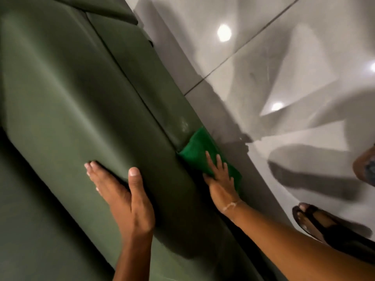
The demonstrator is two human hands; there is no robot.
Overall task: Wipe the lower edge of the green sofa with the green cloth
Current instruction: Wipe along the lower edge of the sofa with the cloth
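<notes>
The green sofa (67,110) fills the left half of the head view, its front face slanting from top centre to bottom right. A bright green cloth (197,148) lies pressed flat against the sofa's lower edge where it meets the floor. My right hand (220,179) rests on the cloth with fingers spread, pushing it against that edge. My left hand (123,189) lies flat on the seat cushion's front rim, thumb apart from the fingers, holding nothing. A pale smudge shows on the lower panel just above the cloth.
Glossy white floor tiles (274,63) with a dark grout line and ceiling-light reflections run along the right. My foot in a black sandal (318,222) stands on the floor at the lower right. Another foot shows at the right border.
</notes>
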